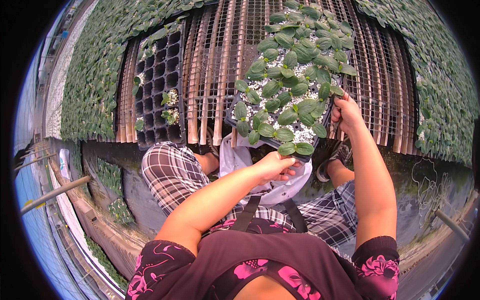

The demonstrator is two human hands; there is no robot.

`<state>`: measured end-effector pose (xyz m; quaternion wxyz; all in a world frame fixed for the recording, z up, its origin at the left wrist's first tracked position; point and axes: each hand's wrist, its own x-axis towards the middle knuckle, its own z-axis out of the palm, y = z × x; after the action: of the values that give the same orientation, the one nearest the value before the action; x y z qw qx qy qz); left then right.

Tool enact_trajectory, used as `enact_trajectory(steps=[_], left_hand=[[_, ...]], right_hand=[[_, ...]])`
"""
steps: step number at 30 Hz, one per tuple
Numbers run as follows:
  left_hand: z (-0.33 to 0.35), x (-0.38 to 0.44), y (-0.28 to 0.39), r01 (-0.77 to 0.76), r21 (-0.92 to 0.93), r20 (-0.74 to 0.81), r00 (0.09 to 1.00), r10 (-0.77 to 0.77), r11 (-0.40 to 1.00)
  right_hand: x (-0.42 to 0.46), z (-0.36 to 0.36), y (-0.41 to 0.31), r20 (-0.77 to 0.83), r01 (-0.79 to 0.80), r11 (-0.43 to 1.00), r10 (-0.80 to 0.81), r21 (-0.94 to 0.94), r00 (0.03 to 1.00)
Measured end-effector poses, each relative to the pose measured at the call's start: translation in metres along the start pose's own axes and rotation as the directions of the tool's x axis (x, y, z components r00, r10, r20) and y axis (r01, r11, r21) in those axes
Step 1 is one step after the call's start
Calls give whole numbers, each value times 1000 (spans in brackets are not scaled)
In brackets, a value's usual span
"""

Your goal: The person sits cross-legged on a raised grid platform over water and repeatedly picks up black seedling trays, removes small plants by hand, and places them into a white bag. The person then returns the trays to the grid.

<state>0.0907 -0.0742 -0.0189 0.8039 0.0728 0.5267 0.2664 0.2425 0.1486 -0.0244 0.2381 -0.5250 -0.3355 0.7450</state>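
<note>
A black plastic seedling tray lies tilted on the slatted bench before me. Broad-leaved green seedlings fill it, rooted in white granular growing medium. My left hand grips the tray's near corner between thumb and fingers. Along the right edge my right hand has its fingers curled around the rim, partly hidden by it. Below the near corner, a white bag hangs open between my knees with dark bits in it. A second cell tray, on the left, has mostly bare cells and a few seedlings.
The bench has bamboo slats under black plastic mesh. Dense seedling trays stand at the left and right. Tangled white cord lies on the ground at right. A pole juts in at left.
</note>
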Motion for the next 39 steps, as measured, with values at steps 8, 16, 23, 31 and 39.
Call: enact_trajectory(steps=[8,16,23,31,39], left_hand=[[-23,-93,95,-157,979,31,748,663,132],[-133,-15,106,-282,744,-342,617,708,606],[-133,-16,108,-192,724,-408,656,635,663],[-114,-45,112,-2,670,-365,870,332,743],[-122,-44,103,-39,671,-348,865,361,740]], right_hand=[[-8,-13,-3,-164,-243,872,190,-424,968],[-21,-9,-1,-33,-317,804,348,-503,937],[-18,-15,-3,44,-254,785,336,-565,941],[-9,-9,2,-61,-77,840,52,-537,997],[0,-2,-5,-148,-66,825,-21,-561,989]])
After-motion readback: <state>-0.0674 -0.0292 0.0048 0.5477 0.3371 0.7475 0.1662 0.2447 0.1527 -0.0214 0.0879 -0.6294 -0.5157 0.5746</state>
